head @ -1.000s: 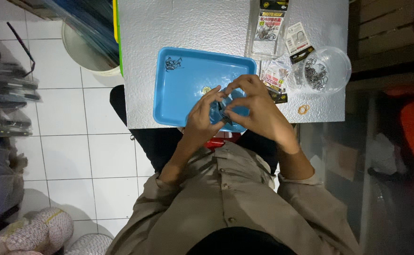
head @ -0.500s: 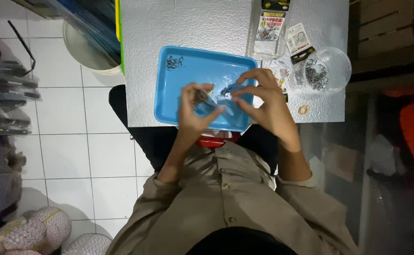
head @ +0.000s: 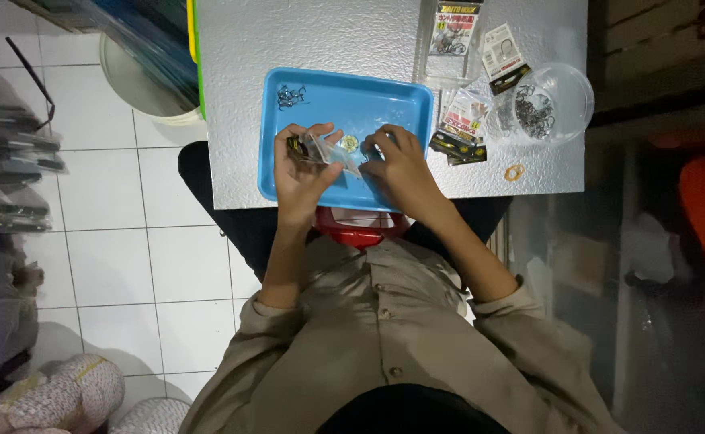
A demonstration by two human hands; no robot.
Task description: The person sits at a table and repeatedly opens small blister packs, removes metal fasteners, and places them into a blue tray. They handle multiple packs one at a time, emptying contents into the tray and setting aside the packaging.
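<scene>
A blue plastic tray (head: 385, 92) lies on a silver table (head: 312, 32). Over the tray's near half, my left hand (head: 300, 165) holds a small clear packet (head: 320, 150) with a dark printed end. My right hand (head: 401, 165) rests beside it over the tray, fingertips near the packet's other end and close to a small round pale piece (head: 351, 143). Whether the right hand grips anything is hidden by its fingers. A little heap of dark metal hooks (head: 291, 97) sits in the tray's far left corner.
Right of the tray lie several small hook packets (head: 463, 120) and a clear round bowl (head: 553, 103) holding dark hooks. A yellow rubber band (head: 514, 172) lies near the table's front edge. A white bucket (head: 139, 80) stands on the tiled floor at left.
Both hands have drawn apart and moved left over the tray. The left hand now holds the clear packet out flat; the right hand has dropped lower.
</scene>
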